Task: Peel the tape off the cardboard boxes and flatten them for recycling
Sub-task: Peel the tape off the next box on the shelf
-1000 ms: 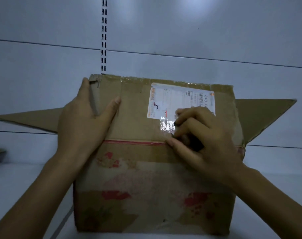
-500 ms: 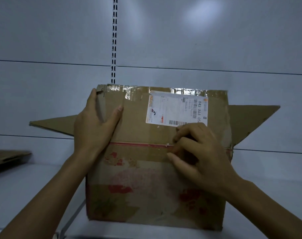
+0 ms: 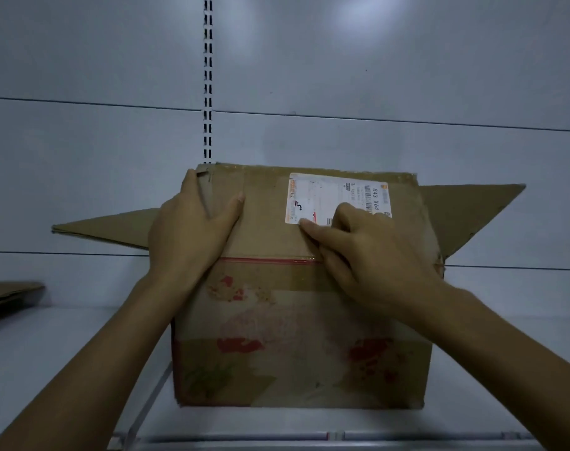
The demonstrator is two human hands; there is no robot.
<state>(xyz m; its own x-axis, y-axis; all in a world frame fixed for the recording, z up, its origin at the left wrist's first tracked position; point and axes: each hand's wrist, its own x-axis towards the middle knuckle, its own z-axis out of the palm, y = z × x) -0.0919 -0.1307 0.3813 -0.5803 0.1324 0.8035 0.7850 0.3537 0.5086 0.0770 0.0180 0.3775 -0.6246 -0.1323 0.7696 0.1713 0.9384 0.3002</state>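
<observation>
A brown cardboard box (image 3: 277, 320) with faded red print stands on a white shelf, its side flaps sticking out left and right. A white shipping label (image 3: 322, 196) sits on its upper right. A red-edged strip of clear tape (image 3: 267, 261) runs across the middle seam. My left hand (image 3: 189, 236) grips the box's upper left corner, thumb on the front face. My right hand (image 3: 374, 255) lies on the box with its fingers curled at the label's lower edge; whether they pinch the label or tape is hidden.
Flattened cardboard (image 3: 10, 294) lies at the far left on the shelf (image 3: 65, 353). Behind the box rises a grey back panel with a slotted upright (image 3: 208, 76). The shelf's front edge (image 3: 309, 436) runs along the bottom.
My right hand has moved up from the red tape seam to the label's lower edge. The left hand keeps its hold on the corner. The view has shifted a little.
</observation>
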